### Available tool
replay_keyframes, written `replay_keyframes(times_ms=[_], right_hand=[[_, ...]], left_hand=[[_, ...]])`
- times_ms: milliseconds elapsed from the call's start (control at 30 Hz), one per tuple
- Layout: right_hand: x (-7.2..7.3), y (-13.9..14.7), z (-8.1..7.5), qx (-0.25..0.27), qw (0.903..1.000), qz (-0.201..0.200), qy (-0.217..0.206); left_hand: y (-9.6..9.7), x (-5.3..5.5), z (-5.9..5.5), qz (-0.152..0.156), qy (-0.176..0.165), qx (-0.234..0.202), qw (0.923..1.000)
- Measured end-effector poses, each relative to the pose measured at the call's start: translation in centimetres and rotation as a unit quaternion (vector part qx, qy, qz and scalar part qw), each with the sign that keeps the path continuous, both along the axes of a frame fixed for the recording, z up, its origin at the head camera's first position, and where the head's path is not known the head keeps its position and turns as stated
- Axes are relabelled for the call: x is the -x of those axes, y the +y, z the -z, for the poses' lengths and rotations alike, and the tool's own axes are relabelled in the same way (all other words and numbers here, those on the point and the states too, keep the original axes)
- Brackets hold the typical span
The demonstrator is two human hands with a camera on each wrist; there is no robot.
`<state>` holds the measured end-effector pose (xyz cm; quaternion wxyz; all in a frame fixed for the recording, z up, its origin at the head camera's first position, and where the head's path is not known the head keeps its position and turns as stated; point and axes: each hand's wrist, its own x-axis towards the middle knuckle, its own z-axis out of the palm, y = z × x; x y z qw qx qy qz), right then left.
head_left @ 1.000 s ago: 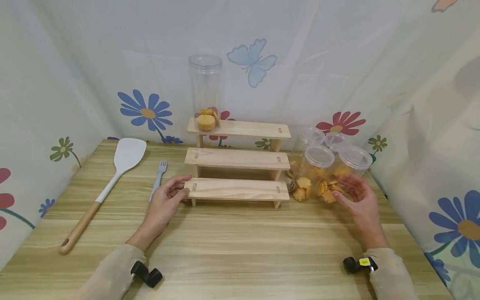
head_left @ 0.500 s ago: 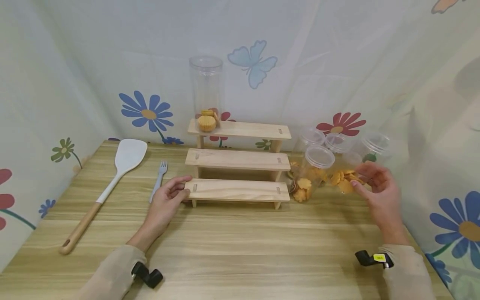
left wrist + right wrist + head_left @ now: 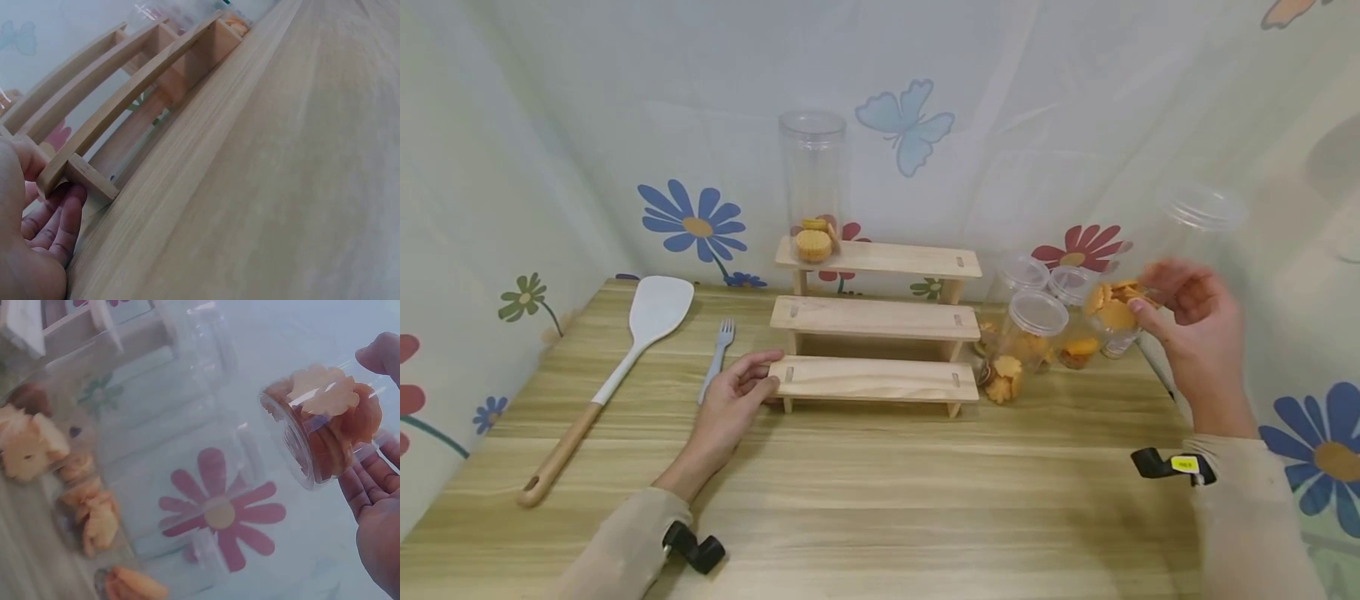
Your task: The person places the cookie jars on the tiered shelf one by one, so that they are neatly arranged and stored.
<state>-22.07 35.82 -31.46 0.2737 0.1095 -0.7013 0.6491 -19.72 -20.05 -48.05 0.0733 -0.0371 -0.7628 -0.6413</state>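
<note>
My left hand (image 3: 728,408) holds the left end of the bottom step of a three-tier wooden display stand (image 3: 874,380). In the left wrist view, curled fingers (image 3: 53,234) reach under that step's end. Off to the right, my right hand (image 3: 1198,337) grips a tall clear jar (image 3: 1201,208) above the table, with flower-shaped biscuits (image 3: 1111,310) at its bottom. The right wrist view shows this jar's base (image 3: 294,444) facing the camera, thumb and fingers around its side. A similar jar (image 3: 812,179) with round biscuits stands on the top step's left end.
Several clear jars of biscuits, one in front (image 3: 1036,337), stand on the table right of the stand. To the left lie a white spatula (image 3: 658,308) with a wooden handle and a small blue-grey fork (image 3: 718,358). A flowered curtain (image 3: 1000,108) hangs behind the table.
My right hand has lifted the jar of flower-shaped biscuits off the table and moved it up and right, away from the other jars. The left hand stays on the stand.
</note>
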Motion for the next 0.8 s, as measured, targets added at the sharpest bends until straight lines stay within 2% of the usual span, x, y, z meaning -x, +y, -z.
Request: replay_keyframes(times_ms=[200, 467, 567, 800], right_hand=[[1.2, -1.9, -1.9, 0.007, 0.9998, -0.012, -0.012], [4.1, -6.5, -3.2, 0.040, 0.9953, -0.083, 0.030], [5.0, -8.2, -3.4, 0.026, 0.9944, -0.101, 0.020], [7.0, -12.5, -3.2, -0.039, 0.9944, -0.098, 0.000]], left_hand=[[0.0, 0.1, 0.1, 0.000, -0.002, -0.004, 1.0000], [-0.1, 0.3, 0.2, 0.001, -0.004, -0.001, 1.0000], [-0.1, 0.3, 0.1, 0.001, -0.003, -0.001, 1.0000], [-0.1, 0.2, 0.2, 0.004, -0.001, -0.004, 1.0000]])
